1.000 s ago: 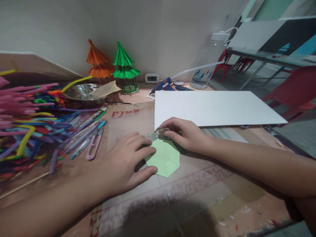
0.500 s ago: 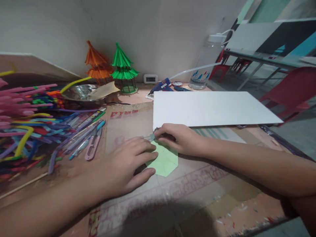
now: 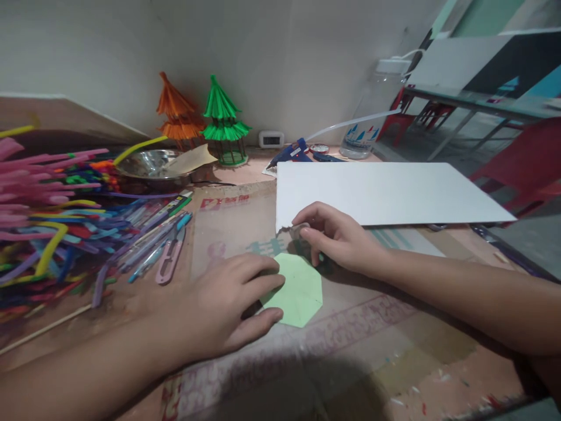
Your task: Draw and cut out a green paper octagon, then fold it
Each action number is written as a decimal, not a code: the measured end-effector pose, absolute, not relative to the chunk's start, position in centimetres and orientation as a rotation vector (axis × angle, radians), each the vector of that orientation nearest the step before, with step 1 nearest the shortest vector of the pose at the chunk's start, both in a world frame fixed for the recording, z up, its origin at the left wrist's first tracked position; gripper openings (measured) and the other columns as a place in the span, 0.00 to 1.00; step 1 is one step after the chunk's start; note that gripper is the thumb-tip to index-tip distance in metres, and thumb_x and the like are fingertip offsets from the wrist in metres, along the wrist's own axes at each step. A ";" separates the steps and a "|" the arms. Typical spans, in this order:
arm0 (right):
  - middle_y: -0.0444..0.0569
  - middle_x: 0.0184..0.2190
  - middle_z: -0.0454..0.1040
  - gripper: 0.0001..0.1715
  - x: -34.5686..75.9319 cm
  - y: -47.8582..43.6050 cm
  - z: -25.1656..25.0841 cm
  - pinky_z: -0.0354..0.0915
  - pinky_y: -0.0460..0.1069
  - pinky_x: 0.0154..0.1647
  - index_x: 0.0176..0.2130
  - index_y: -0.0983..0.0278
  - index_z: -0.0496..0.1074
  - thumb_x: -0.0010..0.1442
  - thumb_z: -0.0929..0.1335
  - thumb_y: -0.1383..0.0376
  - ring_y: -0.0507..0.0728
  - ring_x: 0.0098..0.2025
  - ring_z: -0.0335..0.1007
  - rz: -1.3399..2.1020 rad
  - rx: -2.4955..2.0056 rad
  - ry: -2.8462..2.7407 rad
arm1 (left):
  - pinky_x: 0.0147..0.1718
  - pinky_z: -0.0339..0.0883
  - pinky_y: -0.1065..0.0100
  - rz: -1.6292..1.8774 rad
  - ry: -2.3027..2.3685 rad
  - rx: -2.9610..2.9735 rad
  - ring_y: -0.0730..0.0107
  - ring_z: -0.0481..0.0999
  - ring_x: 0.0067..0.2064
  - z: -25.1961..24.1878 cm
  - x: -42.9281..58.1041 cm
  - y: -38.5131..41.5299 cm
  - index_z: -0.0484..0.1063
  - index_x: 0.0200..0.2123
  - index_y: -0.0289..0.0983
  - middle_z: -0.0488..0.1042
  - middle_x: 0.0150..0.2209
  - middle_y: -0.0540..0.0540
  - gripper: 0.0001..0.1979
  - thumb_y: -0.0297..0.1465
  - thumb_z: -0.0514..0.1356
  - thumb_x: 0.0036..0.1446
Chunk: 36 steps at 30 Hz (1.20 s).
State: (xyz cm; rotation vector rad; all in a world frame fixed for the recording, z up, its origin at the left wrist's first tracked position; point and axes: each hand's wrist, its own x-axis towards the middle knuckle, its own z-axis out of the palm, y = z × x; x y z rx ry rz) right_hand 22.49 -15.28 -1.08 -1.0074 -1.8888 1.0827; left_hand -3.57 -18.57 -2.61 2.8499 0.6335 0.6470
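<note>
A light green paper polygon lies flat on the plastic-covered table. My left hand rests with fingers spread, its fingertips on the paper's left edge. Just beyond the paper's upper right, my right hand is raised a little, thumb and fingers pinched round a small greyish piece that is too blurred to name. Behind that hand lies a large white board, whose near left corner is ragged.
Pipe cleaners, pens and pink snips crowd the left. Along the wall stand a metal bowl, orange and green pagoda models, a small clock, a blue glue gun and a bottle.
My right hand has lifted off the green paper's top edge and moved right, uncovering that edge. The left hand stays on the paper. The whole view has shifted slightly.
</note>
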 end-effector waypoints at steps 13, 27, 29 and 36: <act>0.44 0.31 0.73 0.07 22.6 -14.9 -1.0 0.65 0.45 0.27 0.44 0.65 0.71 0.66 0.67 0.64 0.49 0.26 0.70 0.832 -1.019 -2.019 | 0.40 0.69 0.55 0.583 0.601 2.854 0.55 0.75 0.41 -2.0 -3.5 -18.2 0.76 0.48 0.36 0.75 0.40 0.42 0.15 0.41 0.62 0.67; 0.50 0.33 0.77 0.06 22.0 -16.2 -0.5 0.62 0.48 0.36 0.40 0.66 0.74 0.68 0.66 0.68 0.54 0.35 0.70 0.647 -0.678 -2.620 | 0.39 0.64 0.59 0.518 0.620 2.749 0.57 0.73 0.41 -2.2 -3.3 -18.0 0.77 0.45 0.38 0.73 0.38 0.45 0.12 0.40 0.64 0.66; 0.49 0.32 0.75 0.06 22.0 -15.8 -0.5 0.62 0.48 0.35 0.38 0.66 0.73 0.66 0.66 0.70 0.54 0.34 0.68 0.612 -0.688 -2.620 | 0.40 0.64 0.59 0.512 0.621 2.746 0.57 0.73 0.41 -2.1 -3.3 -18.0 0.77 0.45 0.38 0.73 0.38 0.45 0.11 0.40 0.64 0.66; 0.50 0.34 0.77 0.05 21.6 -16.0 -0.5 0.64 0.48 0.38 0.39 0.65 0.72 0.67 0.66 0.69 0.55 0.36 0.69 0.701 -0.672 -2.576 | 0.40 0.65 0.58 0.504 0.632 2.753 0.56 0.73 0.41 -2.0 -3.2 -18.1 0.77 0.43 0.38 0.74 0.38 0.44 0.11 0.39 0.64 0.66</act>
